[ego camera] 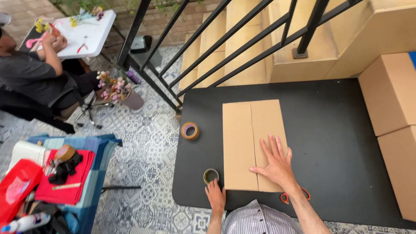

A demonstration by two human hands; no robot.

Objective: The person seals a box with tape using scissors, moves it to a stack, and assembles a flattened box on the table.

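Observation:
A flattened brown cardboard box (251,130) lies on the black table (329,143). My right hand (276,164) rests flat on its near right part, fingers spread. My left hand (215,196) sits at the table's near edge by the box's near left corner, fingertips close to a small greenish tape roll (211,175). A larger brown tape roll (190,130) lies on the table left of the box. Orange-handled scissors (285,198) poke out from under my right forearm.
Assembled cardboard boxes (392,95) are stacked on the right. A black stair railing (225,43) and beige steps stand behind the table. At left, a seated person (30,73) works at a white table (86,34); a flower pot (117,91) and a cluttered blue-covered stand (65,173) occupy the tiled floor.

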